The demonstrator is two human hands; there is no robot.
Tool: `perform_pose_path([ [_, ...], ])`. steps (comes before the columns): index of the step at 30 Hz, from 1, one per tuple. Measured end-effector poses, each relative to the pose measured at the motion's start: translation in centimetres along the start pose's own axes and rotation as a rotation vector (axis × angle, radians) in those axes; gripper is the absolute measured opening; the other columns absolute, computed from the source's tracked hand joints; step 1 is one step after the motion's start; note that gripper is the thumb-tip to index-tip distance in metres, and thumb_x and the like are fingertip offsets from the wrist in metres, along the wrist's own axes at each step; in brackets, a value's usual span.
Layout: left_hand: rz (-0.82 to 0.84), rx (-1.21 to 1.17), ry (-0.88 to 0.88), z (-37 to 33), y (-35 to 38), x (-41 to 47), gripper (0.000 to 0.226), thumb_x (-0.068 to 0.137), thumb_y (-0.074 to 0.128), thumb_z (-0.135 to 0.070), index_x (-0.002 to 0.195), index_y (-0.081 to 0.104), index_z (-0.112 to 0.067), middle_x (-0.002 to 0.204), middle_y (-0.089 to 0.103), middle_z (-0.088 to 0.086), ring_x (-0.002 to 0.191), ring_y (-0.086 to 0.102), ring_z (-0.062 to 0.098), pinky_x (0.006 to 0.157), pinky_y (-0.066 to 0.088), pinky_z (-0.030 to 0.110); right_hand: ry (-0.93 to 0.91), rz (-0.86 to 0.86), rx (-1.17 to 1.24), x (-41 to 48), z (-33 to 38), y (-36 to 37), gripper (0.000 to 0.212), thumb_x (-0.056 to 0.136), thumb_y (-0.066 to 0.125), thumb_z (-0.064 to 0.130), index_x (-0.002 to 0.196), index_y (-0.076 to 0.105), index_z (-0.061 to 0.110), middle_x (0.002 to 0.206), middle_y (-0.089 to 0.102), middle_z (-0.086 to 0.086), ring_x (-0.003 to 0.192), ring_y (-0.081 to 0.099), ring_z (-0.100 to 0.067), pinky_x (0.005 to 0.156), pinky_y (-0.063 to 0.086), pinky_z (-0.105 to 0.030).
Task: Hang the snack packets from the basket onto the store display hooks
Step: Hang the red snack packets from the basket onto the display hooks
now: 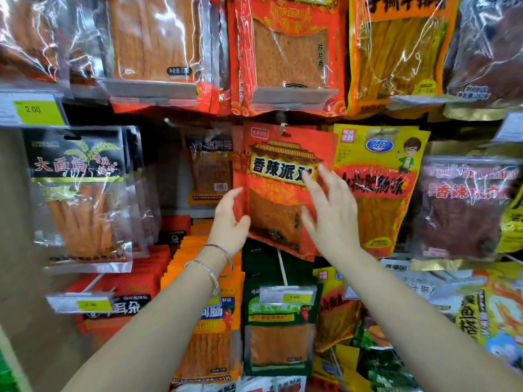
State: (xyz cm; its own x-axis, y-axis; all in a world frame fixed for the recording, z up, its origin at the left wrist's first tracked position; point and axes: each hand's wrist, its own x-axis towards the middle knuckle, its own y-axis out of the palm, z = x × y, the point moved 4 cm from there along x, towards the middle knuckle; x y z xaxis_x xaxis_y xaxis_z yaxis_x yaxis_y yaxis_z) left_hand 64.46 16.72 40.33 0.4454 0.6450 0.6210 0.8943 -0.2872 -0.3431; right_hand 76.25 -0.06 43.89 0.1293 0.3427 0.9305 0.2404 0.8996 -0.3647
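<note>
1. Red packet hangs on the hook mid-rack, long axis vertical, slightly tilted.
2. Left hand is nearer, fingers curled round its left edge. Right hand is in front of the right half w/ fingers spread. Too blurry to tell if it's touching.
3. Tight spot imo, yellow packet just beside on the right.

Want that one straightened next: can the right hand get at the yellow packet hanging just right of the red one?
Probably yes: the right hand is open, holds nothing, and sits right beside the yellow packet, whose front hangs uncovered.
</note>
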Motion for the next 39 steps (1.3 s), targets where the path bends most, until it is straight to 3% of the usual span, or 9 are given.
perform_pose_path([
  [4, 0.005, -0.046, -0.005, 1.1, 0.6, 0.5, 0.052, 0.087, 0.052, -0.005, 0.132, 0.036, -0.026, 0.136, 0.041, 0.001, 0.127, 0.039, 0.017, 0.109, 0.035, 0.041, -0.038, 0.138, -0.116, 0.0, -0.1, 2.0, 0.057, 0.078, 0.072, 0.013, 0.132, 0.054, 0.015, 0.142, 0.046, -0.016, 0.134, 0.035, -0.041, 0.1, 0.04, -0.052],
  [7, 0.01, -0.015, 0.005, 1.9, 0.6, 1.2, 0.051, 0.087, 0.05, -0.005, 0.131, 0.039, -0.03, 0.133, 0.045, 0.002, 0.121, 0.046, 0.023, 0.104, 0.041, 0.044, -0.04, 0.252, -0.251, 0.8, -0.2, 3.8, 0.052, 0.085, 0.062, 0.015, 0.136, 0.05, 0.02, 0.15, 0.036, -0.012, 0.142, 0.017, -0.041, 0.112, 0.021, -0.052],
  [10, 0.043, 0.048, -0.018, 2.9, 0.9, 1.7, 0.055, 0.089, 0.048, -0.008, 0.135, 0.038, -0.037, 0.132, 0.038, -0.006, 0.117, 0.045, 0.009, 0.101, 0.036, 0.019, -0.059, 0.345, -0.373, 1.9, -0.8, 5.3, 0.049, 0.092, 0.05, 0.018, 0.14, 0.044, 0.028, 0.156, 0.024, -0.007, 0.144, 0.0, -0.041, 0.115, -0.002, -0.053],
  [12, 0.087, 0.086, -0.068, 3.2, 1.2, 2.3, 0.058, 0.09, 0.046, -0.011, 0.139, 0.034, -0.04, 0.127, 0.032, -0.006, 0.098, 0.044, -0.008, 0.077, 0.029, -0.007, -0.054, 0.388, -0.441, 2.8, -1.0, 5.9, 0.048, 0.095, 0.046, 0.021, 0.142, 0.04, 0.03, 0.157, 0.02, -0.006, 0.144, -0.006, -0.041, 0.113, -0.01, -0.054],
  [16, 0.157, 0.156, -0.169, 3.0, 1.8, 4.0, 0.059, 0.092, 0.045, -0.015, 0.144, 0.027, -0.035, 0.12, 0.031, 0.003, 0.073, 0.044, 0.0, 0.061, 0.03, -0.007, -0.008, 0.519, -0.554, 4.5, -1.2, 7.4, 0.055, 0.093, 0.048, 0.025, 0.144, 0.032, 0.035, 0.159, 0.012, -0.004, 0.142, -0.013, -0.041, 0.11, -0.015, -0.056],
  [24, 0.178, 0.204, -0.233, 1.6, 1.3, 4.7, 0.056, 0.091, 0.05, -0.024, 0.144, 0.032, -0.03, 0.139, 0.03, 0.012, 0.092, 0.046, 0.013, 0.077, 0.032, 0.009, 0.048, 0.649, -0.516, 5.5, -0.7, 7.9, 0.055, 0.087, 0.055, 0.027, 0.139, 0.04, 0.033, 0.149, 0.032, -0.002, 0.131, 0.027, -0.028, 0.1, 0.027, -0.042],
  [29, 0.167, 0.202, -0.19, 1.1, 0.0, 0.3, 0.04, 0.09, 0.054, -0.019, 0.129, 0.054, -0.02, 0.143, 0.033, 0.013, 0.136, 0.026, 0.02, 0.103, 0.018, 0.016, 0.121, 0.525, -0.202, 1.4, 0.6, 4.3, 0.044, 0.089, 0.05, 0.03, 0.132, 0.05, 0.024, 0.128, 0.054, -0.005, 0.114, 0.049, -0.031, 0.087, 0.041, -0.039],
  [35, 0.189, -0.087, -0.05, -1.4, -1.8, -10.1, 0.026, 0.087, 0.059, -0.003, 0.089, 0.064, -0.029, 0.097, 0.061, 0.0, 0.082, 0.054, -0.001, 0.073, 0.037, 0.004, 0.375, 0.515, 0.164, -8.7, 3.3, 0.1, 0.025, 0.09, 0.054, 0.032, 0.114, 0.059, 0.026, 0.094, 0.061, 0.006, 0.086, 0.059, -0.018, 0.066, 0.044, -0.03],
  [39, 0.316, -0.254, -0.274, 1.9, -2.5, -20.6, 0.028, 0.09, 0.055, -0.01, 0.084, 0.061, -0.037, 0.078, 0.063, -0.004, 0.068, 0.062, 0.012, 0.071, 0.052, 0.027, 0.509, 0.635, 0.203, -19.7, 5.4, -2.3, 0.022, 0.087, 0.059, 0.028, 0.108, 0.062, 0.023, 0.089, 0.062, 0.011, 0.066, 0.05, -0.009, 0.058, 0.035, -0.025],
])
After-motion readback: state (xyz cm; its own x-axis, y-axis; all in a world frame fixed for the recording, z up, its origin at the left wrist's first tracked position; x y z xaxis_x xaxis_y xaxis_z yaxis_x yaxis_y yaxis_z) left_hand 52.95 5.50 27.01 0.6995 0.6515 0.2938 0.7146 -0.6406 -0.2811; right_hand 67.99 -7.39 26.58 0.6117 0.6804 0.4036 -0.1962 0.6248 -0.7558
